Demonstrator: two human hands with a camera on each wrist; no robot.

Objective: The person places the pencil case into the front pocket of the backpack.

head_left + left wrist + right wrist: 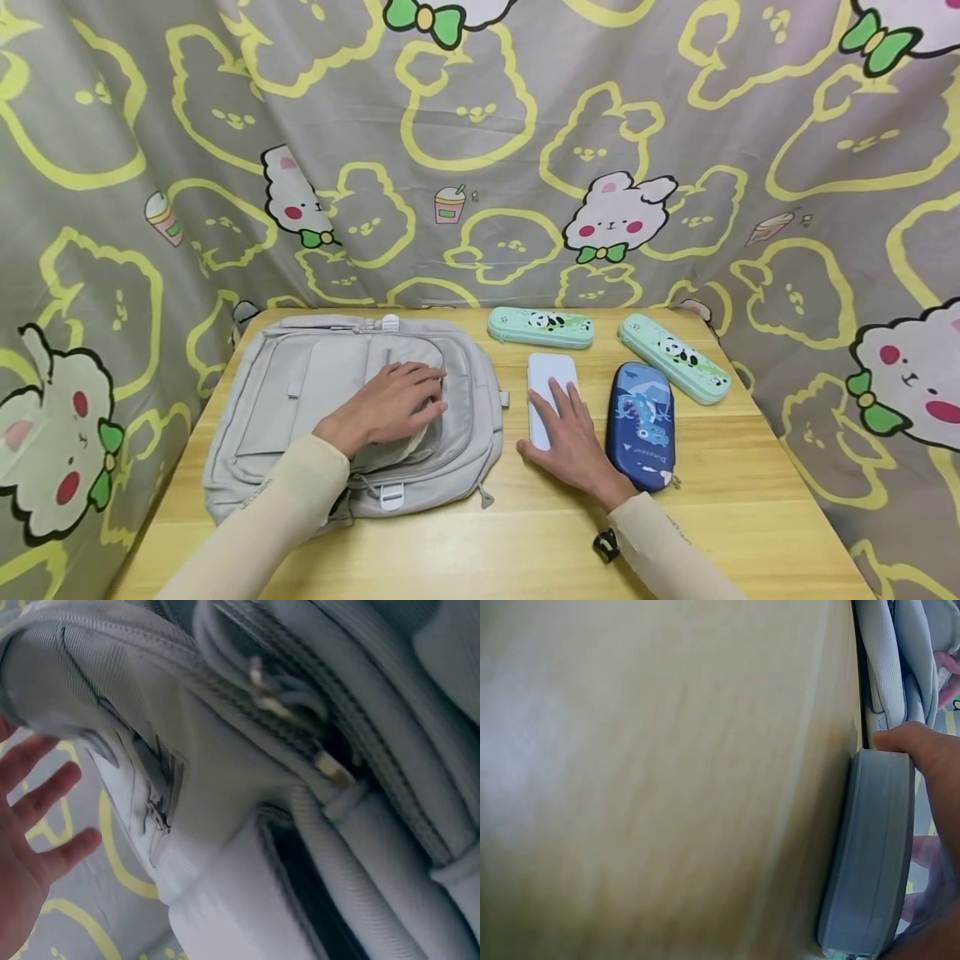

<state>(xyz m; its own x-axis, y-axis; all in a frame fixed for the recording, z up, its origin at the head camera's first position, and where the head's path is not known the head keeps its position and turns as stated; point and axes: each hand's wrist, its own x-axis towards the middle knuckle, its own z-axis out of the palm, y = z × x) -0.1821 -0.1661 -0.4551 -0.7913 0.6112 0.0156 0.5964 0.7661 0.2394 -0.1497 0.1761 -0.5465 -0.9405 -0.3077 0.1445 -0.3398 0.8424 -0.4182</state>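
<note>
1 grey backpack lies flat, left of 1 pale rectangular case.

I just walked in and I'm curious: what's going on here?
Someone's left hand is over the front of a grey backpack lying on a wooden table. Their right hand rests on a white case beside it. A blue dinosaur case lies right of the white one, and two green panda cases lie farther back.

Curtained booth, home or studio I cannot tell. Before me: gray drapes, printed with cartoon rabbits and pink drink cups, on three sides; one wood-grain table, set within.
</note>
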